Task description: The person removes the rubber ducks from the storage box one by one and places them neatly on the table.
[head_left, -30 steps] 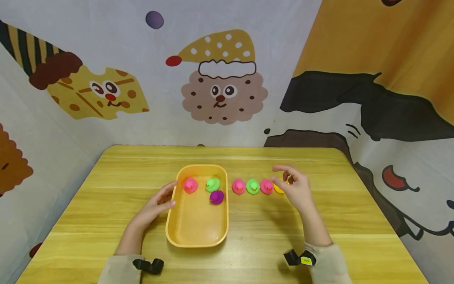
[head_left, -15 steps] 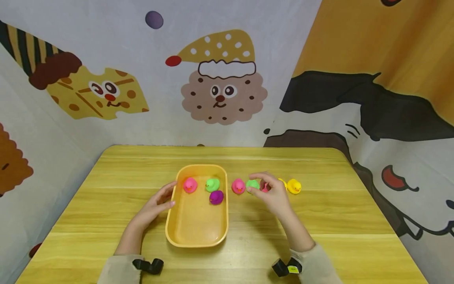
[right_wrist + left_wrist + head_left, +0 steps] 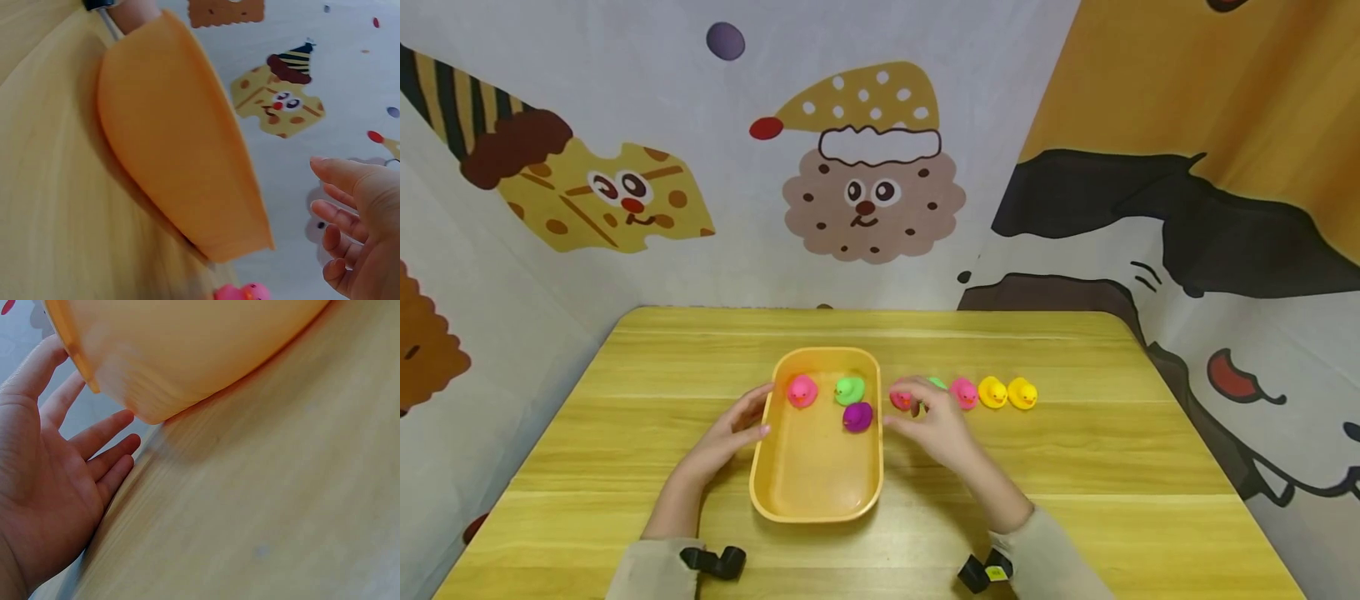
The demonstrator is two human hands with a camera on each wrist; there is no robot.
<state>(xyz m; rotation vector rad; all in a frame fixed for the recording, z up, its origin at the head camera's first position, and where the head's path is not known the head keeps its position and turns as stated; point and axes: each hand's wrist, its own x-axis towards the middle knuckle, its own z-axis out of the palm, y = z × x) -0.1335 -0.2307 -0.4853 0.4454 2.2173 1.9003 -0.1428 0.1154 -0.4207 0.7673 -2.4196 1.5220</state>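
Note:
My left hand (image 3: 724,435) rests against the left side of an orange plastic tray (image 3: 763,475). Its thumb and fingertips meet the tray's rim and wall, with the fingers loosely extended in the left wrist view. Inside the tray sit a pink duck (image 3: 802,392), a green duck (image 3: 849,391) and a purple duck (image 3: 857,417). My right hand (image 3: 938,429) hovers just right of the tray, thumb and fingers apart with nothing between them. It partly covers a pink duck (image 3: 899,400) and a green duck (image 3: 937,382) on the table.
The row of toy ducks continues rightward with another pink duck (image 3: 964,393) and two yellow ones, the outer yellow duck (image 3: 1022,393) at the end. All stand on a wooden table (image 3: 1112,450). A cartoon-printed curtain (image 3: 865,283) hangs behind the table's far edge.
My right hand has moved left along the duck row, from over the yellow ducks to beside the tray, uncovering the yellow ducks. The left hand and tray have stayed put.

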